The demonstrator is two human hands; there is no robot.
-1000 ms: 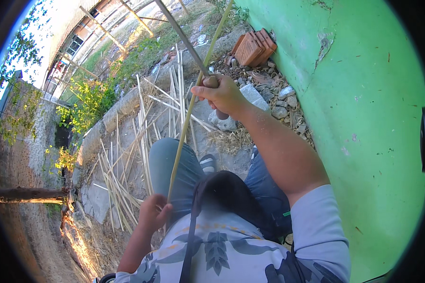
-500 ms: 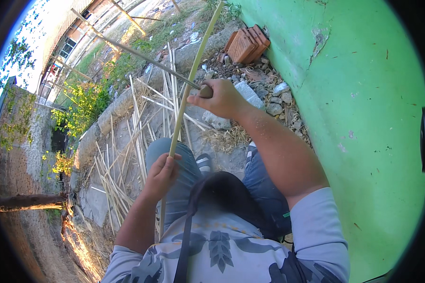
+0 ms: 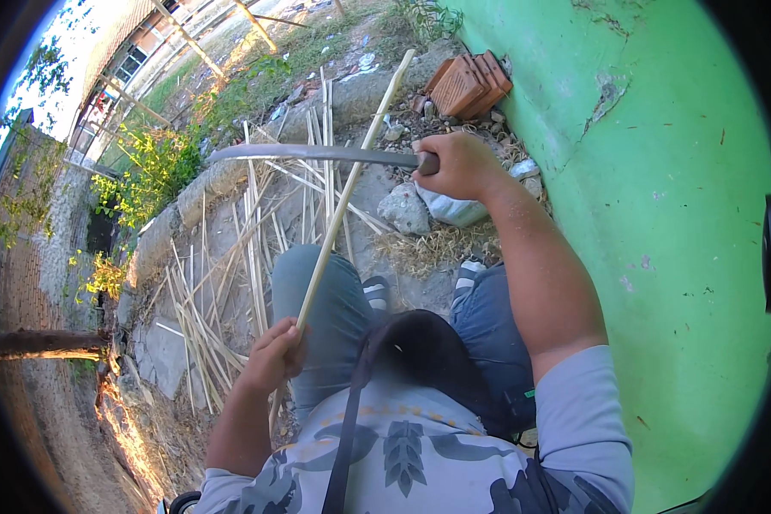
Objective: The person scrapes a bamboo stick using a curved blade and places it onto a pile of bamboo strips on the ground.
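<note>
My left hand (image 3: pixel 274 353) is closed around a long, pale bamboo strip (image 3: pixel 336 216), which slants up and away over my left knee. Its lower end runs back below the hand beside my thigh. In my right hand (image 3: pixel 467 167) is the short handle of a machete (image 3: pixel 304 152), the fingers wrapped round it. The long grey blade points left, nearly level, with a slight curve toward its tip. It crosses the strip's upper part; whether the two touch, I cannot tell.
Many cut strips (image 3: pixel 253 231) lie scattered on the ground to the left. Ahead are rubble stones (image 3: pixel 404 208) and stacked clay tiles (image 3: pixel 471 86). A green wall (image 3: pixel 677 223) runs along the right. A log (image 3: pixel 47 344) juts in at the left.
The machete has swung from slanting up-left to nearly level, and my right hand has moved right. The strip's far end has come lower, while my left hand has shifted slightly left and down.
</note>
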